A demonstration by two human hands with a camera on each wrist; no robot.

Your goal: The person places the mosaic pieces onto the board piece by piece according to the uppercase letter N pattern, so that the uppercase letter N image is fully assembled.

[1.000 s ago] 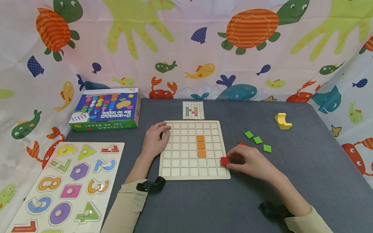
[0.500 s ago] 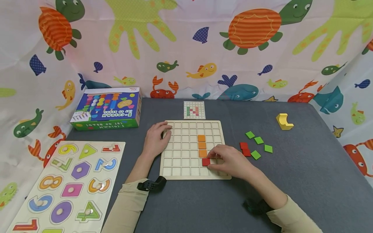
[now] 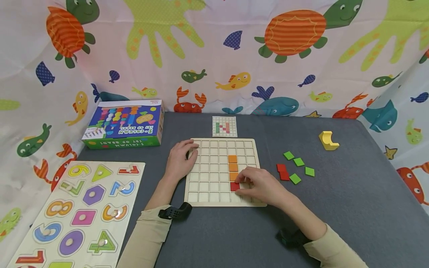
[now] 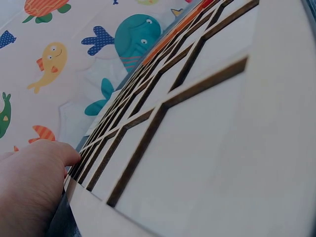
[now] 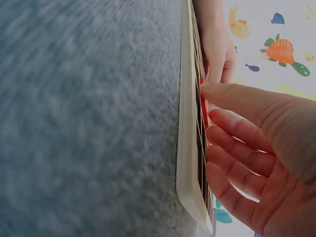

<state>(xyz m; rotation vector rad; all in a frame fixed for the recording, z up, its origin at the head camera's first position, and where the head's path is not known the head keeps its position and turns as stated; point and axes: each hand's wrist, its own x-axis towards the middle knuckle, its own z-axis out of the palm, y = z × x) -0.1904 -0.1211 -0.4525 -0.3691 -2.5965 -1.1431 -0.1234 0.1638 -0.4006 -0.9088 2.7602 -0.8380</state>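
Note:
A wooden grid board point(image 3: 207, 204) lies on the table with three orange tiles point(image 3: 233, 167) in one column. Just below them sits a red tile point(image 3: 234, 187) at a cell of the same column. My right hand point(image 3: 261, 185) pinches this tile between thumb and fingertips, low over the board; the right wrist view shows the thumb right on the red tile point(image 5: 204, 101). My left hand point(image 3: 179, 160) rests on the board's upper left edge, fingers relaxed and holding nothing. In the left wrist view, part of that hand point(image 4: 37, 180) shows beside the grid.
Two red tiles point(image 3: 282, 172) and several green tiles point(image 3: 298, 162) lie right of the board. A small pattern card point(image 3: 224, 126) is behind it. A yellow curved block point(image 3: 328, 141) stands far right. At left are a boxed bead set point(image 3: 122, 124) and a shape puzzle board point(image 3: 112, 171).
My right hand has carried the red tile leftward from the board's right edge to below the orange column, then nudged it slightly left into line. The left hand stays on the board's edge.

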